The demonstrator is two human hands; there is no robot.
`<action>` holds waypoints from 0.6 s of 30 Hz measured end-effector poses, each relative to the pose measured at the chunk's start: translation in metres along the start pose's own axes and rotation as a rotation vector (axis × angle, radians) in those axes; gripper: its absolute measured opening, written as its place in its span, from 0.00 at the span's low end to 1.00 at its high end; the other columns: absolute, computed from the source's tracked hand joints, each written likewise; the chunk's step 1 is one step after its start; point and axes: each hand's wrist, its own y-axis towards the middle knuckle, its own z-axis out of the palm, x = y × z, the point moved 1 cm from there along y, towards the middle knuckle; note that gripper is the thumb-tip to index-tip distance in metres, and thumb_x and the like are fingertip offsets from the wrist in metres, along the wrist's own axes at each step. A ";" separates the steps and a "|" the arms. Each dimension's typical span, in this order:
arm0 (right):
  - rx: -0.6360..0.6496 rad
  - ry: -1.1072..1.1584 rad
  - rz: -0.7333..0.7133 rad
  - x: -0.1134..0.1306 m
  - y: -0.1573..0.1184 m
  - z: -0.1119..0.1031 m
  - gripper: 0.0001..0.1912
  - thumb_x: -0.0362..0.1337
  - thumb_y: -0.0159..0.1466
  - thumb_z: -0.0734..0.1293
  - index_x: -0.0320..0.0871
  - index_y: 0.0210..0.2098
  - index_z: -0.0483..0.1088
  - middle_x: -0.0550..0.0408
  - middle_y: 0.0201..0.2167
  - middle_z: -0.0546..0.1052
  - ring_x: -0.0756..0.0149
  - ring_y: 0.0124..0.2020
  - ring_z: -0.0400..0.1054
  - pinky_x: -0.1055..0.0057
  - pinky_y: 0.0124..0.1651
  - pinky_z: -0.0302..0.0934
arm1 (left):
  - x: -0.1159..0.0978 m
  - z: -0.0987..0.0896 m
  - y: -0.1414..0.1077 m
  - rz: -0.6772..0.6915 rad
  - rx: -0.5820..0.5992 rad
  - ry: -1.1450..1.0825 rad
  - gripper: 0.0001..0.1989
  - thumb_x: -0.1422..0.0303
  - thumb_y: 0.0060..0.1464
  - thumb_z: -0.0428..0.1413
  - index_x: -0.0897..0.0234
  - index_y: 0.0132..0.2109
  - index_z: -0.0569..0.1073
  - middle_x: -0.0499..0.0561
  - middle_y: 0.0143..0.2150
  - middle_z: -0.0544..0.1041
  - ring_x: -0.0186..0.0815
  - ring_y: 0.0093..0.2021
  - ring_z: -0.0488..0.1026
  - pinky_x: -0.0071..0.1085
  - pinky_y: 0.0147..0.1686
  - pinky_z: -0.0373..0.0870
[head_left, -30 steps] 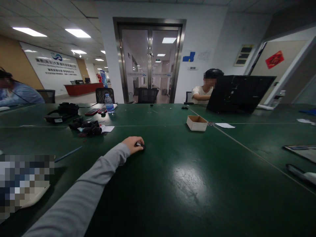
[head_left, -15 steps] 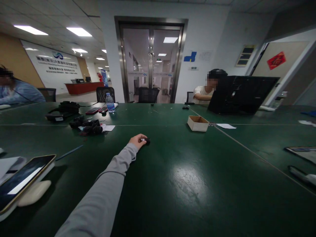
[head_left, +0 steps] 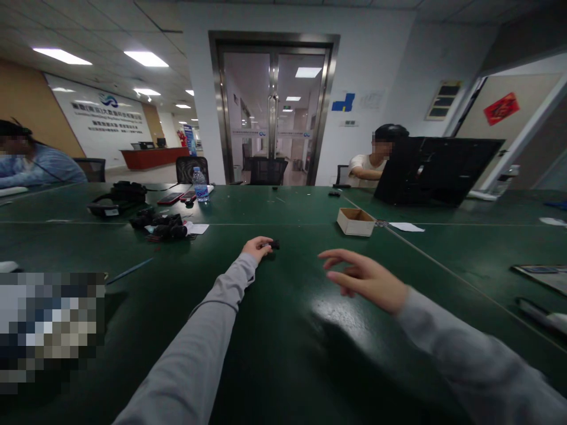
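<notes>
In the head view my left hand [head_left: 257,248] is closed around a small black object [head_left: 275,244] with a pale or shiny part. Its dark end sticks out past my fingertips on the right. My fingers cover the rest, so its exact kind cannot be made out. It appears slightly above the green tabletop [head_left: 283,295]. To the right, my right hand [head_left: 361,278] hovers over the table with its fingers apart and nothing in them. A gap separates it from the black object. Beyond it stands an open-topped, pale box [head_left: 355,226].
Black camera-like gear [head_left: 162,224] lies at left with a white paper [head_left: 197,228], a water bottle [head_left: 201,188] behind it. A thin blue stick [head_left: 130,270] lies nearer. A monitor [head_left: 436,171] stands back right, a person [head_left: 367,164] behind it. Another person [head_left: 44,162] sits far left.
My right hand has come into view from the right. My left hand has moved slightly right and away from me with the black object, which now looks a little raised.
</notes>
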 end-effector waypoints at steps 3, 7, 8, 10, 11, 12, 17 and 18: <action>0.126 0.093 0.189 -0.018 0.073 0.061 0.11 0.33 0.53 0.69 0.38 0.35 0.67 0.54 0.23 0.71 0.72 0.14 0.64 0.77 0.13 0.60 | -0.001 0.005 0.000 0.013 -0.023 -0.041 0.12 0.78 0.46 0.54 0.69 0.41 0.70 0.55 0.38 0.75 0.31 0.33 0.74 0.30 0.37 0.71; -0.062 0.399 0.317 -0.050 0.140 0.111 0.13 0.35 0.58 0.66 0.38 0.40 0.62 0.58 0.16 0.69 0.70 0.13 0.65 0.78 0.13 0.61 | 0.003 0.003 0.004 0.036 -0.025 -0.073 0.14 0.72 0.41 0.60 0.68 0.39 0.71 0.55 0.36 0.76 0.34 0.34 0.74 0.32 0.37 0.71; -0.066 0.456 0.306 -0.054 0.148 0.117 0.12 0.35 0.59 0.66 0.38 0.41 0.61 0.58 0.16 0.69 0.70 0.13 0.65 0.78 0.14 0.61 | 0.005 0.002 0.005 0.037 -0.022 -0.081 0.15 0.71 0.40 0.61 0.68 0.39 0.71 0.54 0.35 0.76 0.35 0.34 0.74 0.32 0.37 0.71; -0.069 0.516 0.283 -0.058 0.156 0.124 0.08 0.32 0.60 0.64 0.37 0.38 0.62 0.57 0.15 0.70 0.71 0.13 0.65 0.79 0.14 0.61 | 0.008 0.000 0.008 0.027 -0.024 -0.094 0.15 0.69 0.39 0.62 0.68 0.37 0.70 0.54 0.34 0.76 0.35 0.34 0.74 0.32 0.36 0.71; -0.070 0.533 0.270 -0.058 0.158 0.124 0.05 0.31 0.61 0.64 0.37 0.37 0.63 0.56 0.15 0.70 0.71 0.13 0.65 0.80 0.15 0.61 | 0.009 0.000 0.009 0.015 -0.030 -0.100 0.16 0.69 0.39 0.62 0.69 0.37 0.70 0.54 0.33 0.76 0.34 0.33 0.73 0.32 0.35 0.71; -0.079 0.546 0.260 -0.059 0.158 0.124 0.03 0.29 0.61 0.63 0.36 0.35 0.64 0.56 0.15 0.70 0.72 0.13 0.64 0.80 0.15 0.62 | 0.010 0.000 0.010 0.001 -0.037 -0.105 0.16 0.68 0.38 0.62 0.69 0.36 0.69 0.53 0.32 0.76 0.33 0.32 0.73 0.31 0.34 0.71; -0.110 0.634 0.228 -0.065 0.157 0.116 0.02 0.26 0.59 0.63 0.36 0.33 0.65 0.55 0.16 0.71 0.72 0.15 0.66 0.80 0.17 0.63 | 0.010 0.008 0.015 -0.017 -0.041 -0.081 0.15 0.65 0.40 0.62 0.70 0.33 0.68 0.50 0.23 0.73 0.28 0.23 0.70 0.26 0.25 0.68; -0.103 0.647 0.229 -0.066 0.156 0.115 0.03 0.26 0.59 0.63 0.37 0.33 0.65 0.55 0.16 0.71 0.71 0.16 0.66 0.80 0.17 0.64 | 0.009 0.009 0.015 -0.015 -0.041 -0.061 0.14 0.65 0.41 0.61 0.70 0.31 0.68 0.49 0.21 0.72 0.27 0.20 0.68 0.24 0.23 0.66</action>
